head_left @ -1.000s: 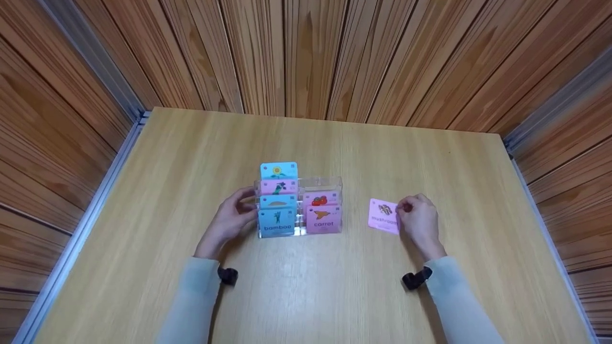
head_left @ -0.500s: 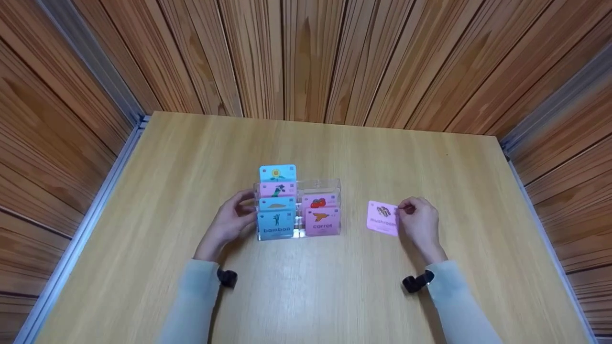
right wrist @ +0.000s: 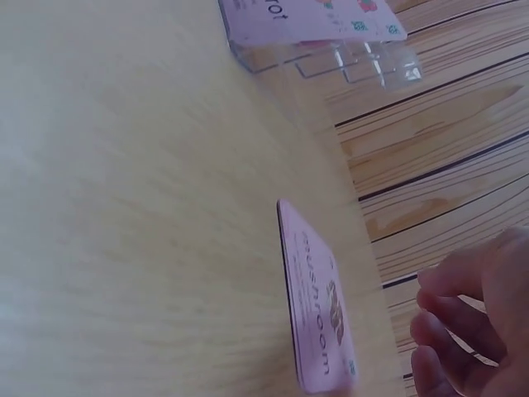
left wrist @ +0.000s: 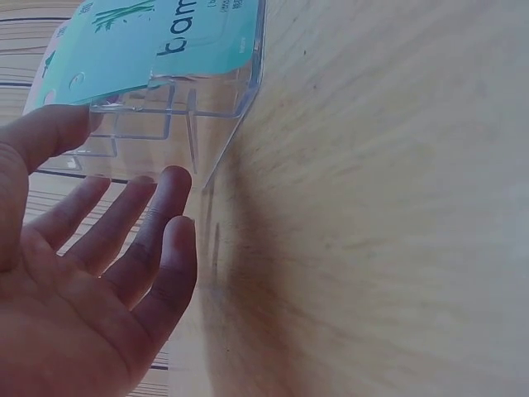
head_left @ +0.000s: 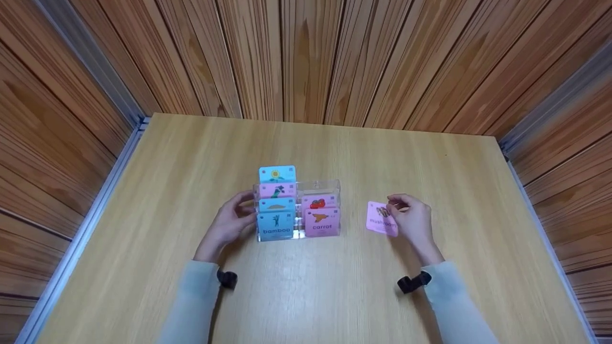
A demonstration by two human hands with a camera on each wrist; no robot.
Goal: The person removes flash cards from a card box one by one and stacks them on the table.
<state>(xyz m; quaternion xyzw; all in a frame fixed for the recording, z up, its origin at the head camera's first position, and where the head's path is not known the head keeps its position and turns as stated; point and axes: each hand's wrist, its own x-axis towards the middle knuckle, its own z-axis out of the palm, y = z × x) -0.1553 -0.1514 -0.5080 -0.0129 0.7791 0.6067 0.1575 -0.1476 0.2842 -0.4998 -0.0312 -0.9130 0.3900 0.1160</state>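
A clear stepped card holder [head_left: 318, 186] stands mid-table. Its left column bears a sunflower card [head_left: 277, 173], a pink card [head_left: 277, 190], a blue card [head_left: 276, 205] and a bamboo card [head_left: 276, 227]. On the right are a tomato card [head_left: 317, 201] and a carrot card [head_left: 322, 223]. My left hand [head_left: 229, 222] rests at the holder's left side; in the left wrist view its thumb touches the edge, fingers loosely extended. A pink mushroom card [head_left: 375, 227] lies on the table. My right hand [head_left: 415, 222] hovers over its right edge, with loosely bent fingers above it in the right wrist view.
The light wooden table [head_left: 296, 296] has plank-patterned walls at the back [head_left: 306, 57] and on both sides. Metal rails run along the table's left and right edges. Bare tabletop separates the holder and the mushroom card.
My right hand has shifted slightly left and lifted off the mushroom card's right edge, its fingers loosening. The left hand stays at the holder. The head view has tilted slightly.
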